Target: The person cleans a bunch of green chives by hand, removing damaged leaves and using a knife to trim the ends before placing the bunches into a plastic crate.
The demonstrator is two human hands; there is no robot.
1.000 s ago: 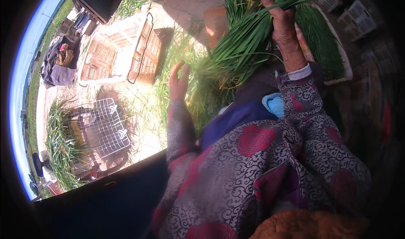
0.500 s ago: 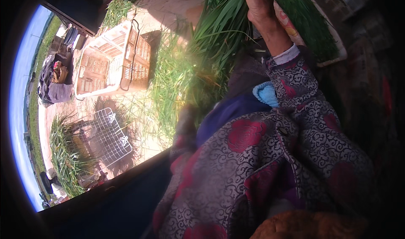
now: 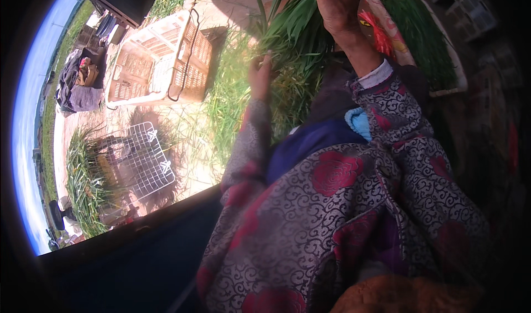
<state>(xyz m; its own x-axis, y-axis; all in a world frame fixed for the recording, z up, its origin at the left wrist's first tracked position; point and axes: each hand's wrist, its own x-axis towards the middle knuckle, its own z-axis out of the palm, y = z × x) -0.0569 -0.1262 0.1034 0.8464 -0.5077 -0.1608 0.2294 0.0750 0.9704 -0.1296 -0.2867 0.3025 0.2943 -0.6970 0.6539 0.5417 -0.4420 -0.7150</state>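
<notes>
At the top, my right hand grips a bunch of long, flat green leaves, its fingertips running out of the picture. The leaves fan down and to the left from it. My left hand is at the left side of the bunch, fingers drawn together on some of the leaf blades; glare and blur soften its outline. Below both hands lies a heap of loose, paler green and yellowish leaves, reaching my lap and the sunlit floor.
A pale plastic crate with a wire handle stands at left, near a white wire rack and a pile of greens. Dark clothing lies farther left. On the right, a long container holds more green leaves, beside a red bag.
My left hand has come up from low beside my lap to the leaves. My right hand keeps its grip on the bunch. The view has shifted slightly.
</notes>
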